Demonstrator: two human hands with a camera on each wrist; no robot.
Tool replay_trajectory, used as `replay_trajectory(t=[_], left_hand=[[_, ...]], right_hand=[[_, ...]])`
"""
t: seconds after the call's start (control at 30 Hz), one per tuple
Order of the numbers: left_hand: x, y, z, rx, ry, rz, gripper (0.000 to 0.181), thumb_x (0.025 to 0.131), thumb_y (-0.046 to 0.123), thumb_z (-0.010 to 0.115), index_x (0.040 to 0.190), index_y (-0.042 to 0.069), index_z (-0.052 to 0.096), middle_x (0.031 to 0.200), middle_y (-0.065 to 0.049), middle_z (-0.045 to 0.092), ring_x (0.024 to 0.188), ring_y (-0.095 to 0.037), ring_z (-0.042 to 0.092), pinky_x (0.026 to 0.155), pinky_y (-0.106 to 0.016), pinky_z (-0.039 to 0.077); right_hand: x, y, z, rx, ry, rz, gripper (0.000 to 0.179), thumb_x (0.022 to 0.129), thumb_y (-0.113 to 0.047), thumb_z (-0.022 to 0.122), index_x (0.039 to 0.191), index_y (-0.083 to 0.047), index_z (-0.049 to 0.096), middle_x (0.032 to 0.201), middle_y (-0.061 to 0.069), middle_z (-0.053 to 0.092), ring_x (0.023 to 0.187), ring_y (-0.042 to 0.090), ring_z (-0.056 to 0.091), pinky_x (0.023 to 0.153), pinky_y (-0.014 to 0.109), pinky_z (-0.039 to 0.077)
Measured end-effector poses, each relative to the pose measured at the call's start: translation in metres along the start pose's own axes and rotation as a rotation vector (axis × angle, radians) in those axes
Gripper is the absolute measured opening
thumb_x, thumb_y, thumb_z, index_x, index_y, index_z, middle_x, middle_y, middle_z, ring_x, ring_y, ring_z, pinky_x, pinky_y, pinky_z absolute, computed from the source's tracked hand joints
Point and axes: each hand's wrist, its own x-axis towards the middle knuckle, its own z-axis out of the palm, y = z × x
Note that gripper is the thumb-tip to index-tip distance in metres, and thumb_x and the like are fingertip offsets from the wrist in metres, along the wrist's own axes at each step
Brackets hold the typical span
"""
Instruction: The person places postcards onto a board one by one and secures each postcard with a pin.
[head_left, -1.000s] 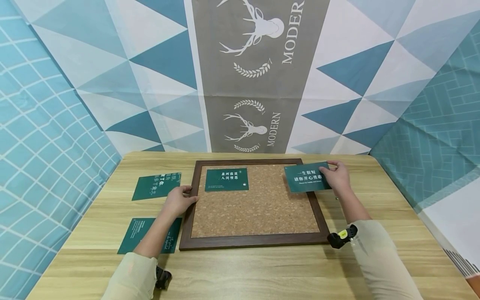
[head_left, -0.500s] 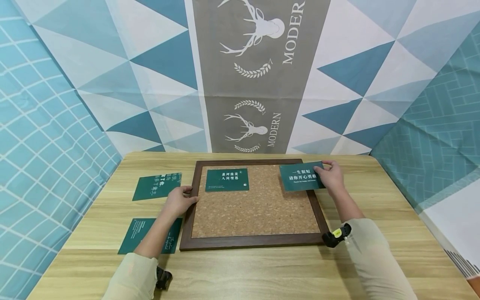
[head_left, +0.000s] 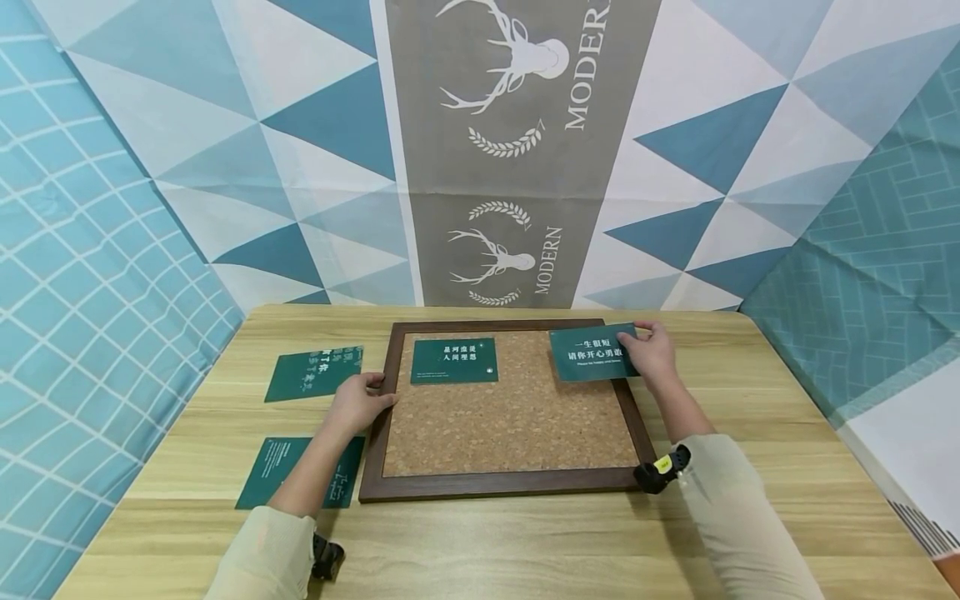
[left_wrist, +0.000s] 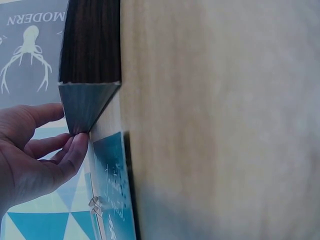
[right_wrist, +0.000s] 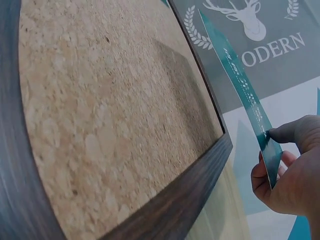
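Observation:
A brown-framed cork board (head_left: 495, 433) lies on the table. My left hand (head_left: 356, 404) grips its left frame edge, with the thumb and fingers at opposite sides of the wood (left_wrist: 89, 102) in the left wrist view. My right hand (head_left: 651, 354) pinches a green card with white lettering (head_left: 588, 367) by its right end. This card hovers over the board's upper right, apart from the cork, and casts a shadow there in the right wrist view. Another green card (head_left: 453, 371) lies on the cork at the upper left.
Left of the board, a green card (head_left: 300, 383) lies on the table (head_left: 510, 550). Nearer to me is another green card (head_left: 262, 483), partly hidden by my left forearm. Small shiny pieces (left_wrist: 95, 204) show beside a card in the left wrist view. A patterned backdrop (head_left: 337, 200) stands behind.
My right hand has moved left with the green card, bringing it further over the cork. My left hand has stayed at the frame's left edge.

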Motion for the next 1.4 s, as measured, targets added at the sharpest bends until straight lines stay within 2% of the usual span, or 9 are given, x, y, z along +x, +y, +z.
replay_trajectory(t=[0.3,0.57,0.83,1.1,1.4], left_hand=[[-0.002,0.000,0.000,-0.005,0.003,-0.006,0.054,0.091,0.021,0.060,0.136,-0.005,0.043,0.131,-0.026,0.050,0.116,-0.038,0.052,0.086,-0.046,0.051],[-0.002,0.000,0.000,-0.008,0.000,-0.006,0.054,0.092,0.021,0.060,0.136,-0.005,0.043,0.131,-0.027,0.050,0.116,-0.039,0.051,0.087,-0.046,0.051],[-0.001,0.000,0.000,-0.012,0.006,0.000,0.055,0.091,0.020,0.060,0.136,-0.005,0.043,0.133,-0.026,0.049,0.118,-0.039,0.051,0.088,-0.047,0.050],[-0.001,0.000,0.000,-0.015,0.008,0.004,0.055,0.091,0.020,0.060,0.136,-0.006,0.042,0.132,-0.026,0.049,0.116,-0.039,0.052,0.087,-0.046,0.051],[-0.002,0.002,-0.001,-0.013,0.003,0.010,0.054,0.091,0.019,0.060,0.136,-0.006,0.043,0.132,-0.026,0.049,0.117,-0.039,0.051,0.088,-0.046,0.050]], right_hand=[[0.000,0.000,0.009,0.006,0.007,0.007,0.051,0.096,-0.023,0.052,0.140,-0.005,0.036,0.129,0.023,0.045,0.108,0.032,0.051,0.081,0.036,0.047],[-0.004,-0.003,0.014,-0.014,0.010,-0.004,0.050,0.096,-0.023,0.051,0.140,-0.003,0.036,0.127,0.025,0.048,0.104,0.032,0.053,0.077,0.034,0.049],[0.000,-0.003,0.022,-0.011,0.015,0.001,0.050,0.095,-0.022,0.052,0.139,-0.004,0.037,0.128,0.025,0.048,0.109,0.035,0.052,0.085,0.041,0.049],[-0.001,-0.003,0.029,0.007,0.008,-0.011,0.050,0.095,-0.021,0.053,0.139,-0.003,0.037,0.127,0.026,0.047,0.105,0.032,0.052,0.079,0.036,0.048],[-0.001,-0.001,0.039,0.043,-0.019,-0.024,0.051,0.095,-0.020,0.053,0.140,-0.004,0.036,0.132,0.025,0.044,0.114,0.037,0.049,0.088,0.045,0.047]])
